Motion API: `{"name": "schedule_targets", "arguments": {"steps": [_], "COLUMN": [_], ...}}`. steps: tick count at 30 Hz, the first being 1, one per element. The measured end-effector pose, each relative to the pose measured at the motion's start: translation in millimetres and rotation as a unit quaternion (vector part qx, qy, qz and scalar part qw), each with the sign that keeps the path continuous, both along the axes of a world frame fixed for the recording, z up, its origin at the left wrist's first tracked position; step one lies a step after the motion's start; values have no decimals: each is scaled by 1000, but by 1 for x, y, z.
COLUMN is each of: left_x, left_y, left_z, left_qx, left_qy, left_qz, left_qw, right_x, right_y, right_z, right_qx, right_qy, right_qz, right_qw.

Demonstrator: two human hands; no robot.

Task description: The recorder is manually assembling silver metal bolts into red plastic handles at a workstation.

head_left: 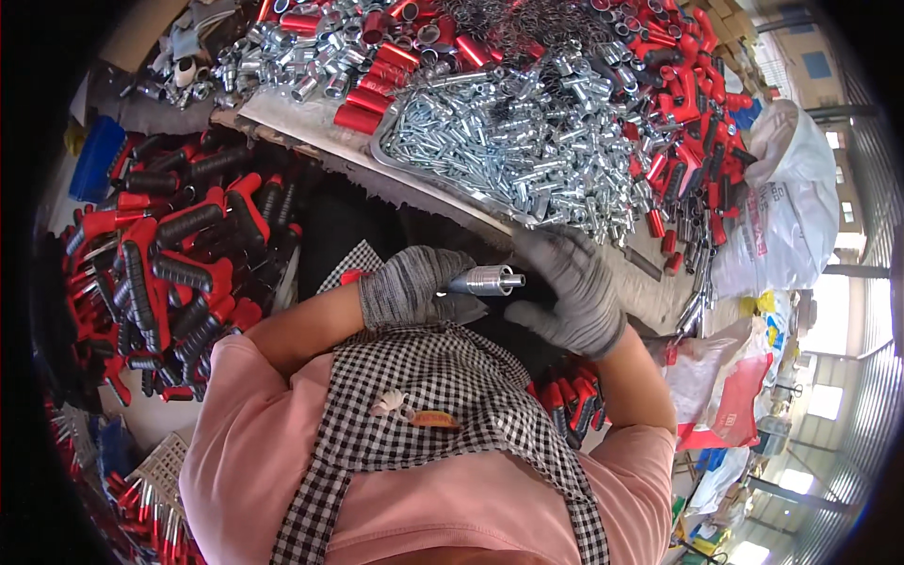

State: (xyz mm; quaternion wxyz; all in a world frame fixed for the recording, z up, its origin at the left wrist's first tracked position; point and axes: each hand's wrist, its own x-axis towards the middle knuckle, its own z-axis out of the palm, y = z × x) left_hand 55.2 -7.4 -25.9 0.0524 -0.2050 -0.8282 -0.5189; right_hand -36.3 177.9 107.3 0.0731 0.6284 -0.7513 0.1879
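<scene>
My left hand [405,285], in a grey knit glove, is closed around a tool with a silver metal collar [490,280]. The ringed collar and its narrow tip stick out of the glove toward the right. Most of the tool's body is hidden in my fist, apart from a dark piece by the collar. Just right of the tip is my right hand [576,297], also gloved. Its thumb stands apart from the fingers, which are a little blurred, and nothing shows in it. Both hands are in front of my checked apron [395,377].
Small silver pins [452,137] and metal sleeves [589,118] are heaped on the worktable [659,292] ahead. Red tubes [361,113] lie among them. Red and black handles [179,245] are piled at left, more [692,104] at far right. A white sack [777,207] stands right.
</scene>
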Motion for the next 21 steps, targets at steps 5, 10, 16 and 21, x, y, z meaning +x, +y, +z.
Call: {"name": "schedule_targets", "arguments": {"steps": [5, 10, 16, 21], "left_x": [1, 0, 1, 2], "left_y": [5, 7, 10, 6], "left_z": [-5, -11, 4, -4], "left_qx": [10, -3, -33, -32], "left_qy": [13, 20, -10, 29], "left_qz": [-10, 3, -35, -12], "left_qw": [1000, 1000, 999, 999], "right_x": [-7, 1, -9, -2], "right_y": [13, 8, 22, 11], "right_z": [-26, -12, -30, -17], "right_qx": [-10, 23, 10, 31], "right_qy": [-149, -131, -333, -104], "right_qz": [-22, -24, -102, 57], "right_qw": [989, 991, 937, 992]}}
